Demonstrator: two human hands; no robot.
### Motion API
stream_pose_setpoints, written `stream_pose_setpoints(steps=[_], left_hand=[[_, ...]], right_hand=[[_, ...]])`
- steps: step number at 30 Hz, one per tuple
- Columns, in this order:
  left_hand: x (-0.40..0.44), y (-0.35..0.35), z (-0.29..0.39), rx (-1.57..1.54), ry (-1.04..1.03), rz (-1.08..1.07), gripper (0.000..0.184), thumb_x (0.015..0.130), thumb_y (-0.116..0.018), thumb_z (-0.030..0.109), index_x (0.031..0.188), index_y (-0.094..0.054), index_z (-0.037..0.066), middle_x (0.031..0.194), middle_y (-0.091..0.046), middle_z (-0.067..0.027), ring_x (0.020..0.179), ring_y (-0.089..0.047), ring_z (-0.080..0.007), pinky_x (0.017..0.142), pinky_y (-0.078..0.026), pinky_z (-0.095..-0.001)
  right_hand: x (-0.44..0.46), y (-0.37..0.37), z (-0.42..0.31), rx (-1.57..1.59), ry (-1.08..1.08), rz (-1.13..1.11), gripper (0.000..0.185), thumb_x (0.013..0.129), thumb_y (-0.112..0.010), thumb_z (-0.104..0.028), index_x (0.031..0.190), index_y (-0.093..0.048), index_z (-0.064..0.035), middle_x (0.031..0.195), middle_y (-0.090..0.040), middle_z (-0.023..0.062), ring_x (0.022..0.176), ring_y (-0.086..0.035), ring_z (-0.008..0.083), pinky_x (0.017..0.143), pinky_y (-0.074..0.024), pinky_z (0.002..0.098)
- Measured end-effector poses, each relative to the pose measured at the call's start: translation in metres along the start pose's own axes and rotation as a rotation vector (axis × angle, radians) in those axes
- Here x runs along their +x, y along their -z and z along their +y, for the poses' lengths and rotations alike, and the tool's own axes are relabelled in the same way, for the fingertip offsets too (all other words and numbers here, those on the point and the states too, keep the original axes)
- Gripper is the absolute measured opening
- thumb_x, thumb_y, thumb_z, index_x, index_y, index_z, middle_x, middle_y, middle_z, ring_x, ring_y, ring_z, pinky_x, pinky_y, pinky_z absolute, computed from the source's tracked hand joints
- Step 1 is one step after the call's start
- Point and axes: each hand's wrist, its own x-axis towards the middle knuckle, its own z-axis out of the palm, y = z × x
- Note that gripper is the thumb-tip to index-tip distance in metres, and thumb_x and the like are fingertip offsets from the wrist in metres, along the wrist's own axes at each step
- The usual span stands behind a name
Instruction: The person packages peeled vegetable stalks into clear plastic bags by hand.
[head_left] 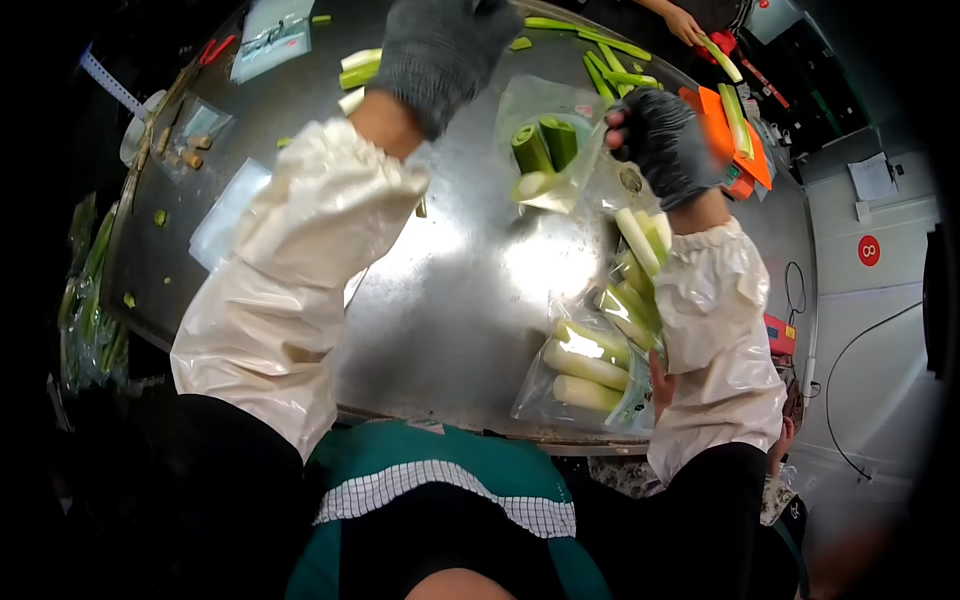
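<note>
Metal table (pixel 430 330): one bag (pixel 528 100), two green leeks (pixel 532 150) showing, beside right hand (pixel 668 148); whether right or left hand (pixel 445 62) grips anything, unclear.

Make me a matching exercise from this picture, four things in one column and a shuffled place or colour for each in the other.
Things
1. Front leek bag
2. Sleeve covers
3. Orange tray
4. Round red sign

Places or colours
A. On the white wall
B. Under a leek piece
C. By the table's near edge
D. Cream-white

Pairs: 1-C, 2-D, 3-B, 4-A
</note>
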Motion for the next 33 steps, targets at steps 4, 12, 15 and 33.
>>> stream_pose_setpoints(steps=[4, 12, 15, 33], left_hand=[[-0.053, -0.007, 0.003, -0.132, -0.043, 0.055, 0.035, 0.075, -0.061, 0.029, 0.100, -0.053, 0.006, 0.085, -0.058, -0.0084, 0.071, -0.055, -0.0138, 0.063, -0.045, -0.0262], [-0.066, -0.032, -0.047, -0.096, -0.212, -0.321, 0.035, 0.075, -0.060, 0.021, 0.106, -0.050, 0.007, 0.099, -0.054, -0.0129, 0.084, -0.054, -0.0268, 0.071, -0.045, -0.0336], [-0.033, -0.037, -0.047, 0.116, -0.336, -0.323, 0.020, 0.075, -0.058, 0.013, 0.094, -0.055, 0.006, 0.080, -0.058, -0.0126, 0.070, -0.057, -0.0269, 0.062, -0.046, -0.0335], [0.005, -0.003, 0.007, 0.021, -0.721, -0.015, 0.013, 0.075, -0.055, 0.007, 0.086, -0.059, 0.002, 0.078, -0.061, -0.0121, 0.067, -0.059, -0.0226, 0.060, -0.048, -0.0289]], right_hand=[[0.017, 0.028, 0.006, 0.130, 0.028, 0.057, 0.015, 0.079, -0.046, -0.017, 0.075, -0.047, -0.0037, 0.065, -0.055, 0.0092, 0.050, -0.054, 0.0189, 0.047, -0.0445, 0.0305], [0.006, 0.040, 0.005, 0.115, -0.034, 0.005, 0.014, 0.080, -0.045, -0.017, 0.074, -0.046, -0.0041, 0.066, -0.055, 0.0098, 0.051, -0.053, 0.0197, 0.048, -0.0444, 0.0328], [0.008, 0.044, 0.003, 0.105, 0.019, 0.116, 0.013, 0.079, -0.045, -0.016, 0.072, -0.047, -0.0056, 0.068, -0.053, 0.0072, 0.052, -0.049, 0.0163, 0.048, -0.0404, 0.0270], [0.001, 0.056, -0.035, 0.408, 0.265, -0.105, 0.011, 0.077, -0.045, -0.012, 0.069, -0.047, -0.0049, 0.062, -0.052, 0.0077, 0.045, -0.048, 0.0182, 0.042, -0.0422, 0.0300]])
